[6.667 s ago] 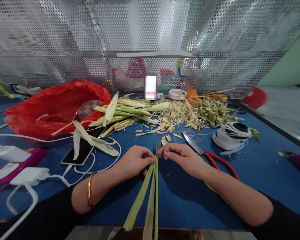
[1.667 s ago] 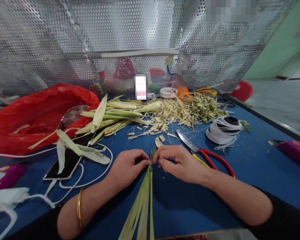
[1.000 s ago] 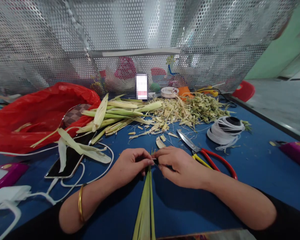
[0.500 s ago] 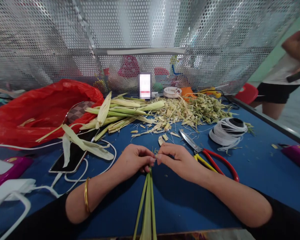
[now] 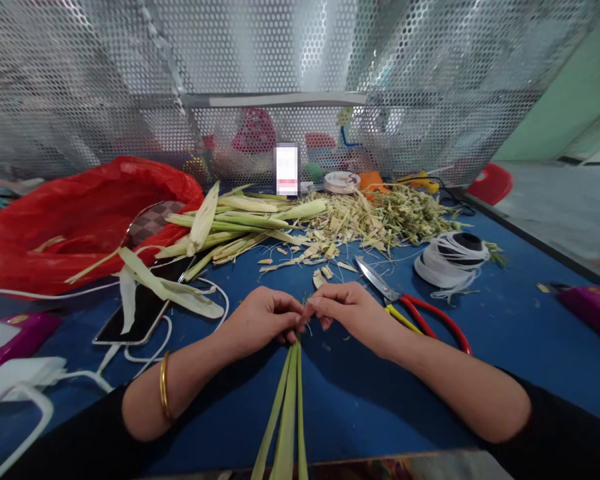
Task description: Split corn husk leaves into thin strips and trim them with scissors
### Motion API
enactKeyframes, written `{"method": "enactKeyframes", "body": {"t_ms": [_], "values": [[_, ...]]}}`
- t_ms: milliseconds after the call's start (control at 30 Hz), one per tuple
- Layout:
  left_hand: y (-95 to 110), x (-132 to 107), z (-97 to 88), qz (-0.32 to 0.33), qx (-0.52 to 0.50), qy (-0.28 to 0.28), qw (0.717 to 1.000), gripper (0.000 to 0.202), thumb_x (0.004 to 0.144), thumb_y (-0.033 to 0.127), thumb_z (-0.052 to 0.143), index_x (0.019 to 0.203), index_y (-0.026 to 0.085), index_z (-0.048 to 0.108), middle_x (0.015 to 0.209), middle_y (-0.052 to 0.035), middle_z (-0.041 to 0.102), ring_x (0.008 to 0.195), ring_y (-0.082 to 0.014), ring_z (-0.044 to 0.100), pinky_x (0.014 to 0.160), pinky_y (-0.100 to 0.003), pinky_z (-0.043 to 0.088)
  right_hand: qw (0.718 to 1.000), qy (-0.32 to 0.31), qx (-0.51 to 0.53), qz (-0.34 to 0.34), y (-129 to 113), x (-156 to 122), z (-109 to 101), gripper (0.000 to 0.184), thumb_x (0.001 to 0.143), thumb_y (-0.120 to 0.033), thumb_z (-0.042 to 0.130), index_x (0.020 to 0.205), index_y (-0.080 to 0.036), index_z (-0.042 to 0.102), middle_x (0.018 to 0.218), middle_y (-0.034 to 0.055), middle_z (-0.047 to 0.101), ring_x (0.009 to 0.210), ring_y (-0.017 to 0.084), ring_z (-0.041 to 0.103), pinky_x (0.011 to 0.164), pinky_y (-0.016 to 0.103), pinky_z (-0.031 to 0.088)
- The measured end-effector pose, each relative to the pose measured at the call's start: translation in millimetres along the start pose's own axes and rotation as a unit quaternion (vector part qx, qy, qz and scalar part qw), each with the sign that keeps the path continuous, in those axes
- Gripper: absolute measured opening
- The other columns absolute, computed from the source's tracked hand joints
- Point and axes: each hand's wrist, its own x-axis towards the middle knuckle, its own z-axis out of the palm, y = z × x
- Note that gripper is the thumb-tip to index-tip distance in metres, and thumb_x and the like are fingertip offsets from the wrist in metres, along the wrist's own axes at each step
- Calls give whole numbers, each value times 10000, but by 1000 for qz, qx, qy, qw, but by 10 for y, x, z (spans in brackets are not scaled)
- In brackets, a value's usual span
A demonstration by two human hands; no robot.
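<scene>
Several long green plant strips (image 5: 289,413) run from the table's front edge up to my left hand (image 5: 265,319), which pinches their gathered top ends. My right hand (image 5: 353,315) is closed in a pinch at the same spot, fingertips touching the left ones. A short bit of thin white thread (image 5: 309,328) shows just under the right fingertips. What exactly lies between those fingertips is too small to make out. Red-handled scissors (image 5: 380,279) lie beyond my right wrist, with a yellow-handled tool (image 5: 405,320) partly hidden by that forearm.
Pale husks and stalks (image 5: 245,223) lie beside a heap of trimmings (image 5: 350,223) at the back. A red plastic bag (image 5: 25,220) and a phone with a cable (image 5: 147,310) are on the left. A white thread spool (image 5: 447,263) stands right. A perforated metal panel (image 5: 260,60) closes the back.
My right fingertips have moved in against the left ones, and the thread end now hangs below them. The view has shifted slightly; the person at the far right is out of sight.
</scene>
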Motion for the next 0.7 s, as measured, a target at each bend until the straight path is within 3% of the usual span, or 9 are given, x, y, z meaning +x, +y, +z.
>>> {"method": "enactKeyframes", "body": {"t_ms": [167, 300, 433, 533, 600, 700], "values": [[-4, -1, -3, 4, -7, -14, 1000, 121, 730, 170, 562, 749, 122, 671, 682, -14, 669, 549, -85, 597, 524, -183, 461, 999, 5, 39, 2, 27, 14, 9, 249, 827, -344, 556, 755, -160, 707, 673, 5, 618, 593, 105, 521, 587, 238, 415], [28, -10, 25, -9, -12, 2, 1000, 101, 726, 184, 589, 748, 120, 663, 666, -9, 661, 528, -83, 584, 518, -188, 454, 999, -2, 25, -34, 51, 30, 27, 226, 830, -331, 544, 820, -171, 704, 761, 25, 647, 708, 137, 583, 686, 271, 472], [41, -13, 49, -10, -35, 38, 999, 140, 752, 256, 609, 717, 122, 632, 658, -13, 659, 505, -72, 556, 489, -179, 427, 992, 83, -60, -70, 69, 21, 12, 271, 810, -287, 578, 1054, -197, 652, 904, 32, 657, 760, 139, 587, 712, 274, 472], [27, -2, 48, -6, -49, 36, 998, 163, 752, 289, 628, 747, 126, 624, 670, -13, 662, 507, -69, 548, 472, -172, 406, 979, 119, -154, -56, 78, 2, 1, 190, 803, -350, 615, 893, -193, 673, 765, 16, 647, 668, 135, 563, 599, 249, 432], [16, 4, 42, -3, -54, 33, 998, 175, 756, 304, 629, 761, 129, 620, 648, -2, 646, 501, -65, 538, 462, -166, 395, 972, 103, -209, -35, 84, -10, 9, 205, 772, -395, 659, 738, -193, 666, 645, -6, 616, 586, 123, 527, 517, 234, 368], [4, 4, 33, 3, -56, 29, 998, 184, 764, 314, 622, 747, 131, 615, 645, 5, 635, 499, -61, 528, 453, -162, 393, 961, 84, -262, -30, 94, -22, 32, 182, 764, -333, 675, 653, -193, 649, 589, -25, 595, 551, 111, 498, 505, 229, 324]]}}
